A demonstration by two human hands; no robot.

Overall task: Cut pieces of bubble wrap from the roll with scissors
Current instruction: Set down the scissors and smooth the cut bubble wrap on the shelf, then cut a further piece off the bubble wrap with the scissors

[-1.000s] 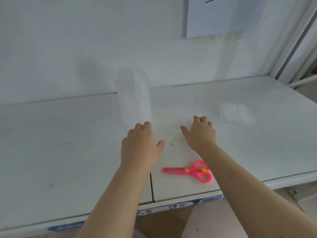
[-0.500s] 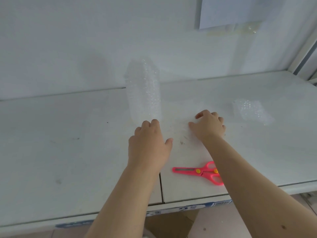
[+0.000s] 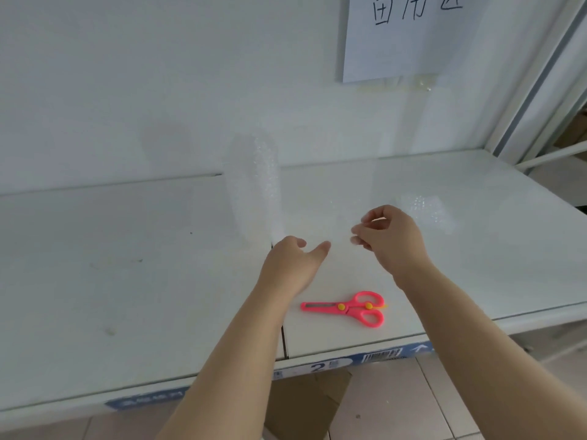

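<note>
Head view: left hand [image 3: 290, 265] open beside the roll [image 3: 254, 188]; right hand [image 3: 392, 239] fingers [image 3: 359, 230] seemingly pinching its clear sheet.

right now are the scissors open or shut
Shut: the scissors lie flat on the table, blades together as one strip, untouched.

Bright, even, diffuse light; faint soft shadows on the wall [image 3: 158, 90]; slight softness, wide-angle bending at edges.

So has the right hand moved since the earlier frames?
Yes. The right hand has lifted off the table and curled into a pinch, now farther from the pink scissors, which stayed put.
</note>
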